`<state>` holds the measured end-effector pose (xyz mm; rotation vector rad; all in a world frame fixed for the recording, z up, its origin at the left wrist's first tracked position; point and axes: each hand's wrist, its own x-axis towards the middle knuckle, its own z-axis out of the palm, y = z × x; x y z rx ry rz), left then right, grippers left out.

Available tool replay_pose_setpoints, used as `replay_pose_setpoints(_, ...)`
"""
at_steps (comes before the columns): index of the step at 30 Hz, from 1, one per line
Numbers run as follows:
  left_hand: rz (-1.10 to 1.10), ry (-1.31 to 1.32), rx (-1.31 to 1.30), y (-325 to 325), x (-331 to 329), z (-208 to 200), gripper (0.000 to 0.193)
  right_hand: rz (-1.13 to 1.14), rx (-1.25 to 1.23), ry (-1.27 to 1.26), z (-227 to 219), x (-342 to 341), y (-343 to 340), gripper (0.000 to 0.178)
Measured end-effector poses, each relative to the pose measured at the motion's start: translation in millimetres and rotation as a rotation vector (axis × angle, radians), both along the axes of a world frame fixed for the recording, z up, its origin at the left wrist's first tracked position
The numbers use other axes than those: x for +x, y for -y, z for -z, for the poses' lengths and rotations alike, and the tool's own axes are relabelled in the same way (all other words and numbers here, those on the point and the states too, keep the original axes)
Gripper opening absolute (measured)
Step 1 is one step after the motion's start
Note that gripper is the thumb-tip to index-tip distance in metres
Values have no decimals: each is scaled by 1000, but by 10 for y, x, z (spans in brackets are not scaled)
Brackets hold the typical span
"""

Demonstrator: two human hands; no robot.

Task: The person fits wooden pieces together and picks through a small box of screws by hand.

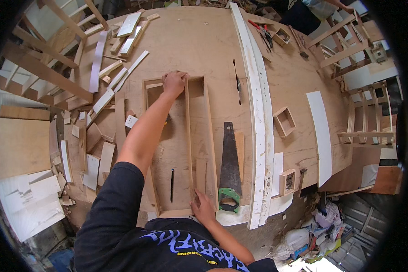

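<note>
A long rectangular wooden frame [209, 131] lies flat on the plywood workbench [190, 41], with a slat dividing it lengthwise. My left hand [174, 83] reaches far out and presses on the frame's far end, fingers curled over its top edge. My right hand [202, 207] rests on the frame's near end, fingers on a short wooden strip [201, 174] standing inside it. A dark narrow tool [172, 185] lies inside the frame near its bottom.
A hand saw [229, 158] with a green handle lies right of the frame. Long white boards [257, 113] run down the bench. Small wooden boxes [284, 121], offcuts [122, 36] and pliers [263, 31] lie around. Wooden racks [45, 59] stand at both sides. Another person stands at the far edge.
</note>
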<state>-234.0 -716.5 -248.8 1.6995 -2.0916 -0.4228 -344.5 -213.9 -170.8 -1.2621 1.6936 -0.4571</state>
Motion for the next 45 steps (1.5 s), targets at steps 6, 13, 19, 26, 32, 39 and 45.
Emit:
replay_pose_setpoints(6, -22, -85, 241, 257, 89, 40, 29, -138, 231, -16, 60, -63, -248, 62)
replay_pose_setpoints(13, -3, -112, 277, 412, 169, 120, 29, -155, 278, 20, 113, -90, -152, 72)
replay_pose_setpoints(19, -16, -160, 315, 383, 193, 150, 28, -198, 288, -4, 236, -104, -160, 74)
replay_pose_setpoints(26, -44, -169, 251, 357, 192, 241, 27, -242, 238, -34, 241, -86, -67, 68)
replay_pose_setpoints(32, -13, -157, 208, 312, 170, 304, 27, -233, 129, -133, 255, 35, -193, 59)
replay_pose_setpoints(39, 47, -159, 176, 216, 194, 139, 23, -176, 168, -221, 342, 115, -287, 53)
replay_pose_setpoints(45, 165, -94, -153, -521, 171, -65, 58, -180, 249, -267, 178, 178, -168, 37)
